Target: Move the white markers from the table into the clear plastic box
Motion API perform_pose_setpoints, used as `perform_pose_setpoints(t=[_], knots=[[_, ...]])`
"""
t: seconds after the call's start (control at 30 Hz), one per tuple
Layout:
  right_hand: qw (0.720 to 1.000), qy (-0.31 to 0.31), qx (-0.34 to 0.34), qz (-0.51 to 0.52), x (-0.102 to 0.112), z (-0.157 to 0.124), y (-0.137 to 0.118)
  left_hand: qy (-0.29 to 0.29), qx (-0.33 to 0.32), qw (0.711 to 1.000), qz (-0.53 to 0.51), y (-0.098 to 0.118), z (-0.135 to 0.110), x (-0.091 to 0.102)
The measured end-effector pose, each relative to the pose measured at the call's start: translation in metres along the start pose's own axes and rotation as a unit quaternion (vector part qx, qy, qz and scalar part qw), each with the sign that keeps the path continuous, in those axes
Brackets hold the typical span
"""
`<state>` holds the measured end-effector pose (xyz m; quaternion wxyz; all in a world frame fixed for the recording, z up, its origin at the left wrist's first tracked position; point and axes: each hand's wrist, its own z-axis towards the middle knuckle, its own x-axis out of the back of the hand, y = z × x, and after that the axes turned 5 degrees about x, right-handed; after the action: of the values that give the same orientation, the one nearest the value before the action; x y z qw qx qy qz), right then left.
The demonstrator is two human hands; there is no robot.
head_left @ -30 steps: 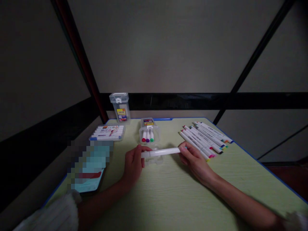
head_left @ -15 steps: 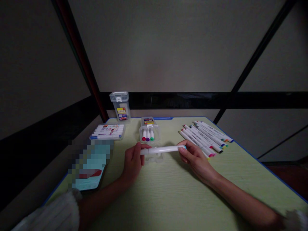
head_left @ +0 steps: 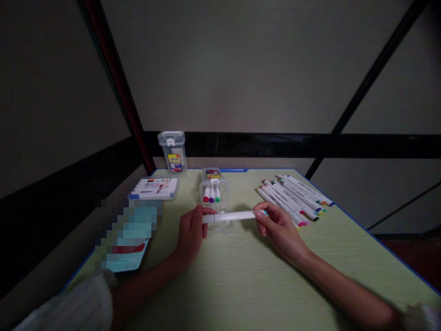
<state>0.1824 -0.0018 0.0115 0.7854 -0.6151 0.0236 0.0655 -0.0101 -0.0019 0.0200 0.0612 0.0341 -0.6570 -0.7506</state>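
A white marker [head_left: 237, 215] is held level above the table between both hands. My left hand [head_left: 191, 230] is closed around its left end, and my right hand [head_left: 277, 228] pinches the other end, where a bit of light blue shows. Just beyond the marker lies a clear plastic box [head_left: 225, 187] on its side, its lid [head_left: 222, 227] swung down toward me and partly hidden by the marker. Three markers with red, purple and green ends [head_left: 211, 195] rest inside the box. To the right, several white markers [head_left: 292, 198] with coloured ends lie in a loose row.
At the back left stands a closed clear box [head_left: 172, 151] with a yellow label. In front of it lies a flat case of white pens [head_left: 155, 188]. A phone or tablet [head_left: 132, 243], partly pixelated, lies at the left edge of the table [head_left: 234, 285]. Walls enclose the far side.
Both hands keep their hold on the marker. Its right end sits very slightly lower, and everything else looks the same.
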Motion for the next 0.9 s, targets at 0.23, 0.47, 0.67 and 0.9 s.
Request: perform_pose_setpoints(t=[0.23,0.47,0.67,0.9], knots=[[0.996,-0.012,-0.064,0.059,-0.0025,-0.0002,-0.0035,-0.032,-0.007,0.999,0.025,-0.0042,0.0003,0.0018],[0.992,-0.007,-0.085,0.094,0.0,0.0,0.0003,-0.068,-0.005,0.997,0.021,-0.0071,-0.0012,0.0014],[0.991,-0.006,-0.091,0.1,-0.0009,-0.001,-0.0001,-0.081,-0.014,0.996,0.031,-0.0014,-0.0043,0.0005],[0.99,0.009,-0.098,0.098,-0.0011,0.0002,-0.0025,-0.103,-0.056,0.992,0.045,-0.0071,-0.0046,0.0017]])
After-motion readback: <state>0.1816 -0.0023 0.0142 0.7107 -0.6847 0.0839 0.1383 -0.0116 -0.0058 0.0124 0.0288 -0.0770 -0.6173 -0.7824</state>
